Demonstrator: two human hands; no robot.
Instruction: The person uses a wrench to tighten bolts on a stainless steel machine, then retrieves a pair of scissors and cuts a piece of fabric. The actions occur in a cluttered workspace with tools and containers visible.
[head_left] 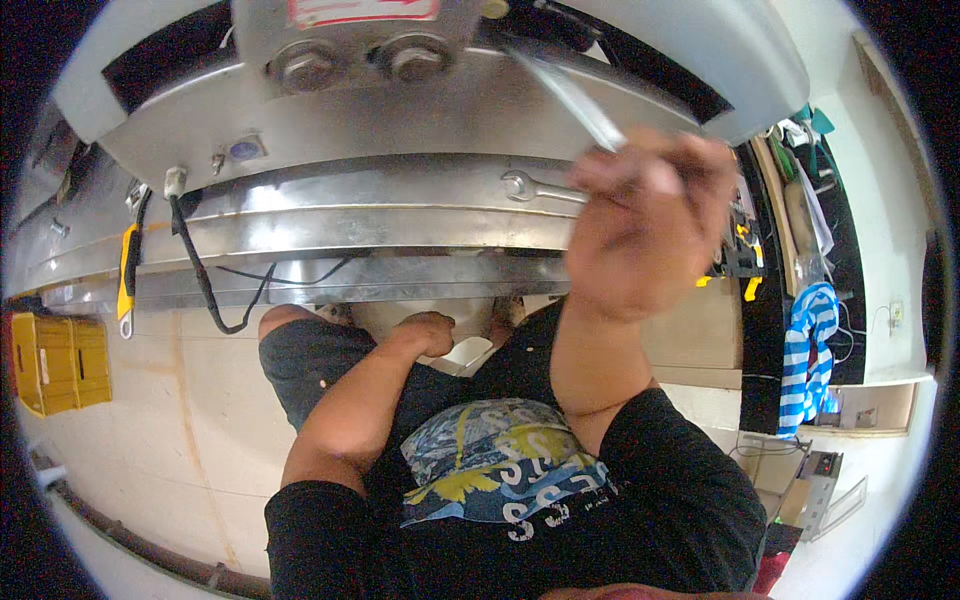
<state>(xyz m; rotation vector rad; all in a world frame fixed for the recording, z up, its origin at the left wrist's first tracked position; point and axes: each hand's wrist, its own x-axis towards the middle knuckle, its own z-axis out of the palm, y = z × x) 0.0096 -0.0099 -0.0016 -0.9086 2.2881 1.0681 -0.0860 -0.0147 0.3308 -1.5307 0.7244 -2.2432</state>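
My right hand (pixel 650 220) is raised over the right part of a metal machine, blurred by motion. Its fingers close round one end of a slim silvery tool (pixel 570 95) that slants up and left; blur hides its exact kind. A metal open-ended wrench (pixel 535 188) lies on the machine's steel ledge (pixel 350 195), partly covered by that hand. Low between my knees, my left hand (pixel 428 333) is curled closed beside a pale rounded thing (pixel 470 350). What its fingers hold, if anything, is hidden. Two large bolts (pixel 412 60) sit in the machine's upper plate.
A black cable (pixel 205 270) hangs from the machine's front at the left, near a yellow-handled tool (pixel 128 275). A yellow crate (pixel 80 365) stands on the floor at far left. To the right are a dark shelf edge (pixel 760 350) and a blue-and-white striped cloth (pixel 808 350).
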